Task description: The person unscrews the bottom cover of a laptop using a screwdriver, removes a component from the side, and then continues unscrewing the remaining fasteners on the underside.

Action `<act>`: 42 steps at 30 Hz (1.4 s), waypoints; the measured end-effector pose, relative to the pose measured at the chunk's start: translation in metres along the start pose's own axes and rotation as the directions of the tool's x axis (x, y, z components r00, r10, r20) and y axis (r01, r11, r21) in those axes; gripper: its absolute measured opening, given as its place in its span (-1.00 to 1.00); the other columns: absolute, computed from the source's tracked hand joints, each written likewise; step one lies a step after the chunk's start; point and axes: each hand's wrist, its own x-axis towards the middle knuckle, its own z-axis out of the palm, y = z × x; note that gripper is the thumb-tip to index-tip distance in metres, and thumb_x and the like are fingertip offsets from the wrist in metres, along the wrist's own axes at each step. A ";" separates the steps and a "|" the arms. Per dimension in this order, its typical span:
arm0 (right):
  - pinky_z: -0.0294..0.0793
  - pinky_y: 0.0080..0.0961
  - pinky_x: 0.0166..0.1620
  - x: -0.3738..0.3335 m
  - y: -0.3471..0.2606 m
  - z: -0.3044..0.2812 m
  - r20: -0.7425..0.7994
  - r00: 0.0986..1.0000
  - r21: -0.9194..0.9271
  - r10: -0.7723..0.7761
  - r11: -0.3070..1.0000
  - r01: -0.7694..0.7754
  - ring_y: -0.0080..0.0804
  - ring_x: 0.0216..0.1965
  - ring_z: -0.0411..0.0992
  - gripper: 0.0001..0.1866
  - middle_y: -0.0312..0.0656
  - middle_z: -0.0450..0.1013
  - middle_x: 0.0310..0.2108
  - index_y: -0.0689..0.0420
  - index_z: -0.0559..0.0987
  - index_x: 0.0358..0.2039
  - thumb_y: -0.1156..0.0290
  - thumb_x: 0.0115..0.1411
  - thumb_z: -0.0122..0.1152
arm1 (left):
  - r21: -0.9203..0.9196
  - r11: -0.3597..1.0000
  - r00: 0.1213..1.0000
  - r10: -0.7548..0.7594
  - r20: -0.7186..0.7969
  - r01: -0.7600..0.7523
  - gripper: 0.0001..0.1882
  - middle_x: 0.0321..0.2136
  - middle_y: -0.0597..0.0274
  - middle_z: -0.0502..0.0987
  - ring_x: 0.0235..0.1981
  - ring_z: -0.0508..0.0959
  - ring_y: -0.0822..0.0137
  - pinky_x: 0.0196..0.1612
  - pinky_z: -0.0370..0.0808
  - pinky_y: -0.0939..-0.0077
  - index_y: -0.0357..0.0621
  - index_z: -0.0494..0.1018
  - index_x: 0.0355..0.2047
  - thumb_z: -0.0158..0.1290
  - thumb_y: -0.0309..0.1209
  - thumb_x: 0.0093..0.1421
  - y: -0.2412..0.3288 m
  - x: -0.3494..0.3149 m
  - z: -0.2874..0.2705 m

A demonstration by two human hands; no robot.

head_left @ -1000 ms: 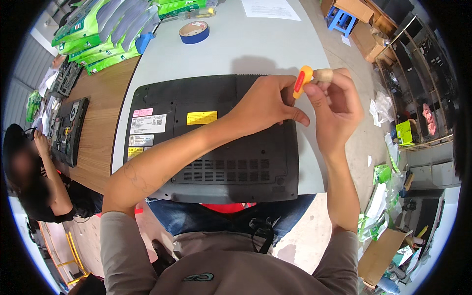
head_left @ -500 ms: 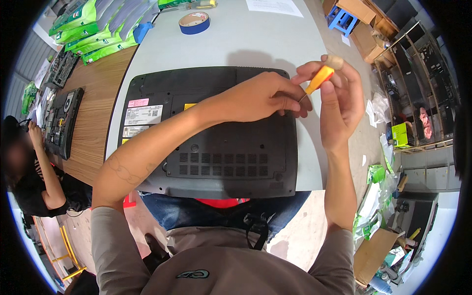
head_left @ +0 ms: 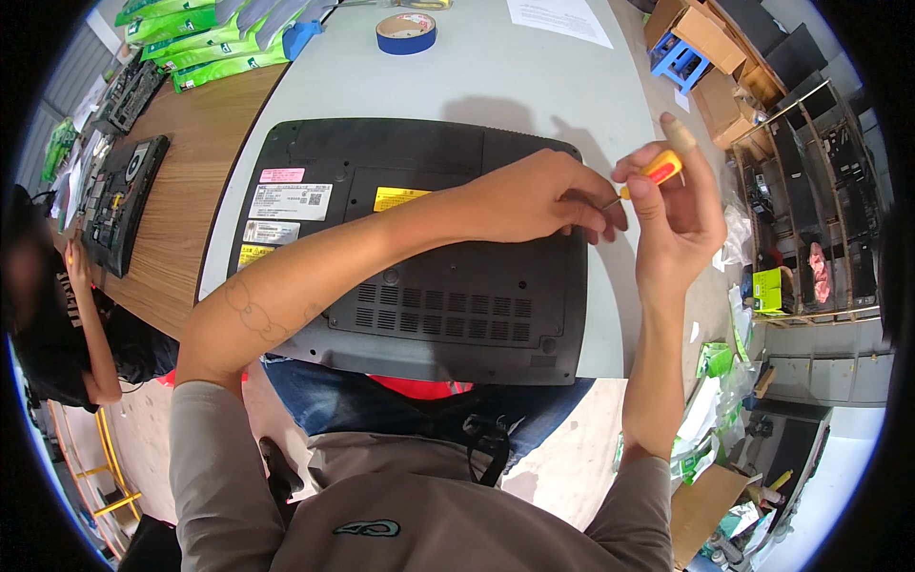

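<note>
Head view, right of centre in the frame: my right hand [head_left: 680,214] pinches a yellow-red screwdriver [head_left: 662,169] by its handle; my left hand [head_left: 562,195] is curled nearly closed at the shaft, and I cannot tell whether it grips anything. The screwdriver should be light and stiff, best held by the handle. The bottom-up laptop [head_left: 467,267], mid-frame on the worktop [head_left: 515,71], looks rigid, heavier, best lifted by its edges.

Grey counter [head_left: 505,86], far end: a blue tape roll [head_left: 407,44] and, apart from it, a printed sheet [head_left: 560,21]. Left, wood counter [head_left: 202,162]: stacked green packs [head_left: 205,50]; nearer, an opened laptop [head_left: 124,205] beside a person [head_left: 48,305] in black. Right, over there: a blue stool [head_left: 680,63] among cartons [head_left: 707,40]; then a metal rack [head_left: 782,112], a pink cloth [head_left: 818,275] and, near it, a green box [head_left: 767,291].
</note>
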 end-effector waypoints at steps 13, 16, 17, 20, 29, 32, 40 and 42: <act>0.51 -0.38 0.00 -0.003 0.002 -0.001 0.010 0.994 -0.255 -0.113 0.961 0.111 -0.32 -0.11 0.54 -0.59 0.02 0.49 -0.02 0.35 0.51 0.17 0.42 0.39 0.25 | 0.005 0.999 0.997 -0.033 -0.062 0.034 -0.84 -0.48 0.07 0.68 -0.46 0.64 0.27 -0.30 0.52 0.38 -0.36 0.64 -0.31 0.26 -0.47 0.19 -0.002 -0.007 0.005; 0.51 -0.38 -0.01 -0.004 0.002 0.000 -0.031 0.998 -0.160 -0.060 0.986 0.054 -0.30 -0.11 0.54 -0.60 0.03 0.52 -0.05 0.33 0.51 0.17 0.42 0.40 0.24 | -0.163 0.985 0.998 -0.055 -0.039 0.048 -0.86 -0.48 0.04 0.67 -0.44 0.65 0.27 -0.27 0.54 0.41 -0.39 0.63 -0.30 0.19 -0.51 0.23 -0.002 -0.007 0.004; 0.51 -0.37 -0.01 -0.005 0.003 0.001 -0.031 0.996 -0.148 -0.087 0.986 0.082 -0.29 -0.11 0.54 -0.60 0.04 0.53 -0.06 0.33 0.50 0.18 0.41 0.40 0.23 | -0.206 0.976 0.997 -0.075 -0.032 0.067 -0.86 -0.49 0.03 0.67 -0.43 0.66 0.26 -0.27 0.54 0.42 -0.40 0.63 -0.30 0.17 -0.52 0.24 -0.001 -0.007 0.004; 0.50 -0.32 0.00 -0.005 0.004 0.005 -0.068 0.988 -0.109 -0.141 0.985 0.133 -0.26 -0.14 0.53 -0.60 0.01 0.50 -0.06 0.31 0.53 0.16 0.41 0.38 0.26 | -0.096 0.992 0.993 -0.085 -0.084 0.077 -0.84 -0.48 0.01 0.68 -0.43 0.69 0.25 -0.27 0.57 0.42 -0.37 0.63 -0.37 0.31 -0.50 0.08 0.001 -0.007 0.003; 0.52 -0.36 -0.02 -0.007 0.003 0.000 -0.116 0.985 -0.273 -0.126 0.958 0.090 -0.27 -0.13 0.51 -0.60 0.01 0.50 -0.06 0.36 0.50 0.19 0.43 0.43 0.17 | -0.050 0.996 0.996 0.074 -0.051 -0.077 -0.84 -0.34 -0.08 0.70 -0.25 0.73 0.09 -0.14 0.60 0.29 -0.33 0.64 -0.29 0.20 -0.47 0.16 -0.002 -0.009 0.003; 0.48 -0.30 0.02 -0.009 0.006 0.001 -0.096 0.988 -0.312 -0.118 0.947 0.083 -0.22 -0.10 0.51 -0.54 0.05 0.55 -0.11 0.36 0.43 0.25 0.31 0.49 0.07 | -0.047 0.997 0.996 0.063 -0.067 -0.066 -0.83 -0.44 -0.03 0.69 -0.36 0.72 0.11 -0.23 0.58 0.32 -0.32 0.64 -0.36 0.27 -0.44 0.08 -0.002 -0.009 -0.001; 0.44 -0.40 -0.09 -0.007 0.012 0.001 -0.146 0.978 -0.340 -0.151 0.936 0.094 -0.36 -0.22 0.41 -0.42 -0.20 0.42 -0.29 0.29 0.42 0.29 0.24 0.37 0.29 | -0.006 0.998 0.986 0.057 -0.157 -0.059 -0.80 -0.51 0.01 0.67 -0.42 0.69 0.11 -0.30 0.55 0.31 -0.32 0.62 -0.44 0.32 -0.43 -0.03 -0.004 -0.009 0.010; 0.42 -0.45 -0.10 -0.008 0.010 0.002 -0.192 0.977 -0.354 -0.098 0.935 0.025 -0.40 -0.27 0.41 -0.38 -0.19 0.47 -0.31 0.29 0.41 0.31 0.17 0.39 0.28 | -0.047 0.988 0.980 0.137 -0.147 -0.145 -0.80 -0.48 -0.03 0.67 -0.39 0.69 0.08 -0.27 0.56 0.28 -0.34 0.61 -0.44 0.31 -0.43 -0.01 -0.008 -0.009 0.008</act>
